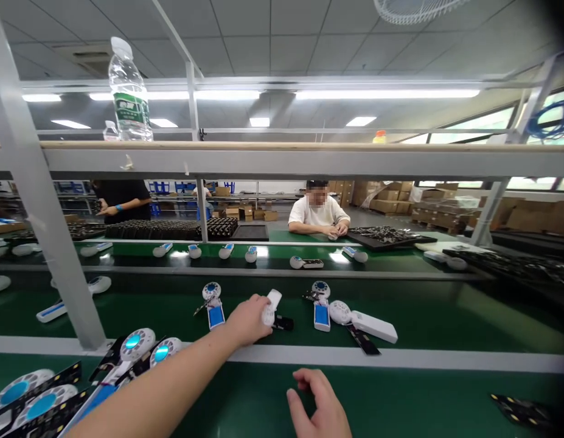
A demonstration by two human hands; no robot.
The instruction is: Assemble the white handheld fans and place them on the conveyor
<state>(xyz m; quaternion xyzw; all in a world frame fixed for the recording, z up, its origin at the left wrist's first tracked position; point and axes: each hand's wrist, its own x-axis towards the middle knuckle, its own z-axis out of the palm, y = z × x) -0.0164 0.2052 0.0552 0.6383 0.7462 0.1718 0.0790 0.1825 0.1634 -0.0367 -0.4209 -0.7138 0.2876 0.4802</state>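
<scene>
My left hand (249,320) reaches out over the green belt, its fingers closed around the round head of a small white handheld fan (275,298). The fan's handle sticks out beyond my fingers, and a black circuit board (284,323) lies beside it. Nearer to me, my right hand (319,404) hovers over the green work surface, thumb and fingers apart, holding nothing. To the right of my left hand are an opened fan with a blue battery (322,316) and another white fan (374,326) with a black board under it. Another opened fan (215,315) lies to the left.
Several fan parts (44,401) are piled at lower left beside a grey post (58,201). A circuit board (521,410) lies at right. A shelf beam (282,161) crosses above, carrying a water bottle (129,97). Across the belt, a person (318,213) works beside a black tray (386,237).
</scene>
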